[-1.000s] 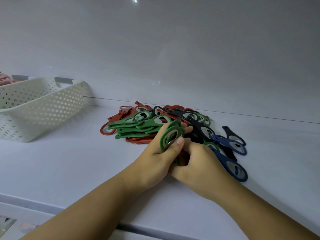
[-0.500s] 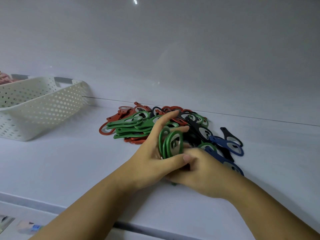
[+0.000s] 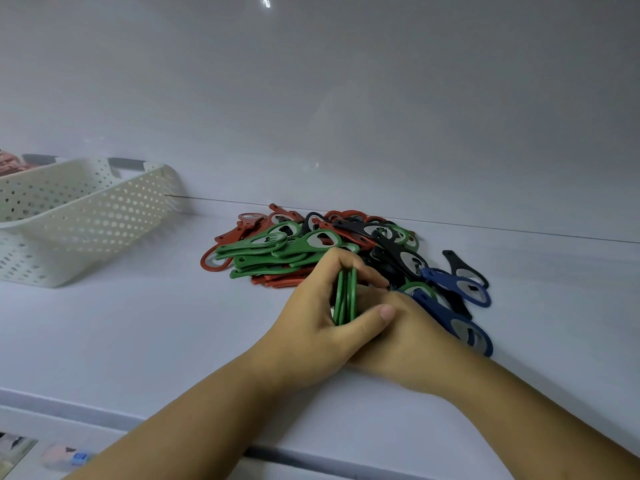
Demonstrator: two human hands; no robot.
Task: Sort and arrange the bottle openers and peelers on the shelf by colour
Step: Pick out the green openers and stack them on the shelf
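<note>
Several green openers [image 3: 344, 299] stand edge-on in the left hand [image 3: 304, 330], pinched between thumb and curled fingers just in front of the mixed pile [image 3: 346, 237] on the shelf [image 3: 138, 341]. A second ago their rings faced the eye; now they are turned and squared into a tight stack. The right hand [image 3: 415, 337] lies tucked against the left with its fingers hidden, so I cannot tell whether it grips anything. This handful looks ready to set down as one group; red, black and blue remain tangled.
</note>
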